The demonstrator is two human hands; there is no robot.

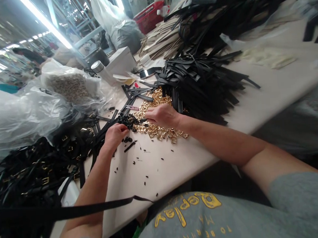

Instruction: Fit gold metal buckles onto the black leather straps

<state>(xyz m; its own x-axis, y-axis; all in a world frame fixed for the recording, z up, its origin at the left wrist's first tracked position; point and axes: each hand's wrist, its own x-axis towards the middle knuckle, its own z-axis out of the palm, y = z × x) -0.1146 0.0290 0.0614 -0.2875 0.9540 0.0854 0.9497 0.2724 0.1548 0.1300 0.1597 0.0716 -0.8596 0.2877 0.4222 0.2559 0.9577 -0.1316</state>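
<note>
My left hand (114, 134) is curled, knuckles up, its fingertips in a small heap of tiny black pieces (128, 121); what it pinches is hidden. My right hand (161, 115) rests palm down on a pile of gold metal buckles (159, 128), fingers bent and pinched on something small I cannot make out. A stack of black straps (200, 84) lies just beyond my right hand. A long black strap (81, 210) runs across my left forearm near the table's front edge. Finished straps with gold buckles (35, 169) are heaped to the left.
Clear plastic bags (21, 113), one holding small metal parts (68, 87), stand at the left. A white box (121, 60), a metal flask (99, 68) and a phone (147, 73) sit behind. Beige strips (159, 38) and a red basket (149, 17) lie farther back. Black bits (146, 170) are scattered on the white table (267, 90).
</note>
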